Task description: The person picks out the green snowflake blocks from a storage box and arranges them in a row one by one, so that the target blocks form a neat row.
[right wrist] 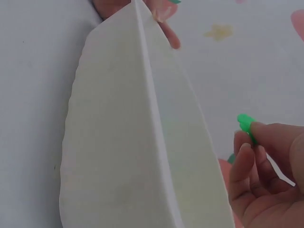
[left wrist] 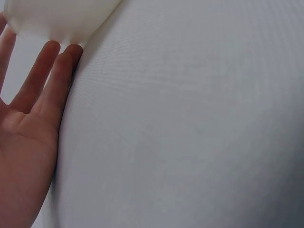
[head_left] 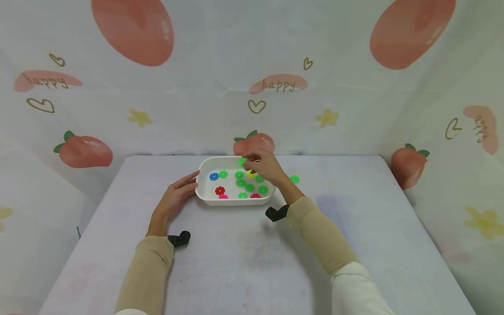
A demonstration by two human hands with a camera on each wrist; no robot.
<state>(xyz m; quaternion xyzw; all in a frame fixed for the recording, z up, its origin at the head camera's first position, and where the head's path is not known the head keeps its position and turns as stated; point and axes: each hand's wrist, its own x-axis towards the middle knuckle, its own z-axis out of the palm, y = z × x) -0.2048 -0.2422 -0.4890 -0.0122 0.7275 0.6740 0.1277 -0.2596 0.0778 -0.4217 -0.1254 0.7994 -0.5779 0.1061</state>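
A white tray [head_left: 232,202] stands near the back of the table with several notched plastic discs in it. Straight fingers of my left hand [head_left: 176,196] touch its left end; the left wrist view shows those fingertips against the tray wall. Above the tray's back right part, my right hand [head_left: 267,167] pinches a green notched disc [right wrist: 246,122] between thumb and fingers. Inside lie a blue disc [head_left: 214,176], a red disc [head_left: 220,190], a yellow disc [head_left: 250,174] partly hidden by the right hand, pink ones at the front wall, and several green discs [head_left: 250,187].
One green disc [head_left: 295,179] lies on the table [head_left: 244,258] to the right of the tray. Behind the table hangs a printed cloth [head_left: 212,118] with peaches and hearts. Black wrist mounts [head_left: 179,239] stick out from both sleeves.
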